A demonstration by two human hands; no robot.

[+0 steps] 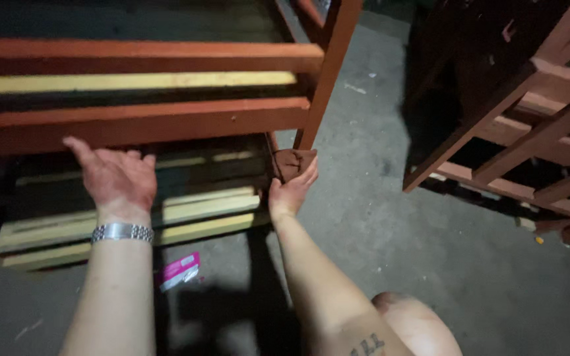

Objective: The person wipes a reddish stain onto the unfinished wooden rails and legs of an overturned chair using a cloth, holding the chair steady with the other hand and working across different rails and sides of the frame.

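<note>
Red-stained wooden slatted frame (146, 122), upper left of frame: two red rails counted, one post. Second similar frame (529, 132), upper right. Left hand (119, 177) spread flat under lower rail, apparently steadying it. Right hand (291, 188) pressing one brown cloth pad (293, 162) against post foot. One pink wrapper (179, 269) on floor.

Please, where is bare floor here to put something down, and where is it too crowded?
Free: the grey concrete floor between the red-brown wooden frame and the stacked red-brown chairs. Crowded: under the frame lie pale wooden planks, with a pink paper scrap in front; the left hand and right hand are there.
</note>
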